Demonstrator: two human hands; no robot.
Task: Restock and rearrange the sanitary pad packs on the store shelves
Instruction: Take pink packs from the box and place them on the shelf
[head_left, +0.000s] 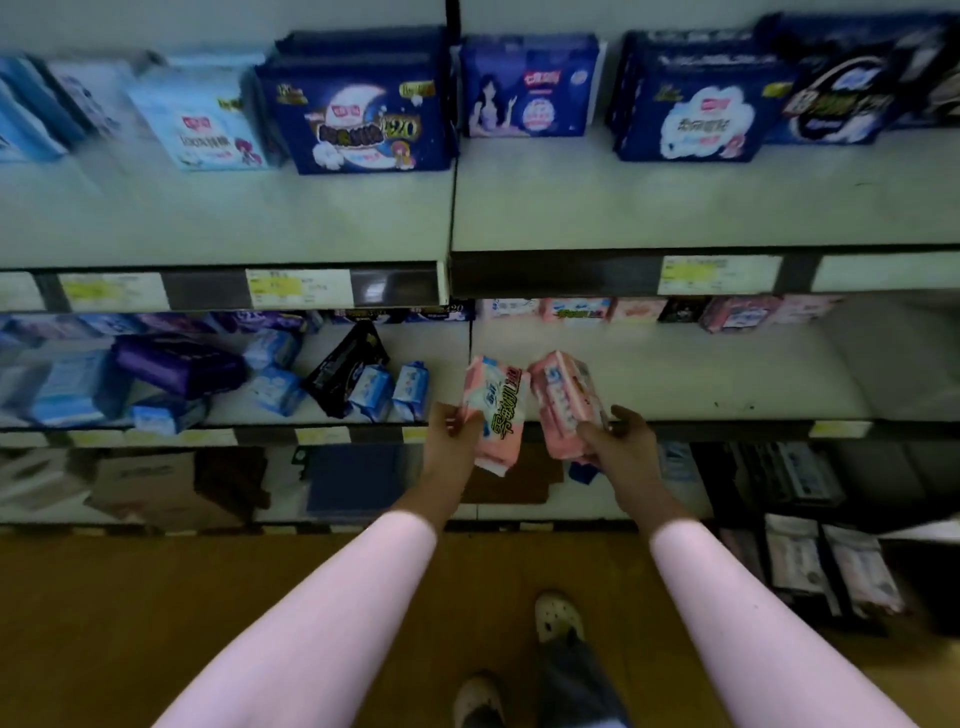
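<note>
Two pink packs are in play, one in each hand. Your left hand grips the left pink pack by its near end, and your right hand grips the right pink pack the same way. The hands are apart, though the packs nearly meet at their far ends. Both packs hover over the near edge of the middle shelf, close to the divide between its left and right bays.

You look to be at the placing step. The right bay is mostly bare at its front, so the likely next move is to carry both packs far and to the right, then stand them in front of the back row with labels facing you.

That back row shows about five pink fronts and one dark one, though blur makes the count loose. In the left bay one black pack leans, one purple pack lies flat, and about five small blue packs lie scattered.
</note>
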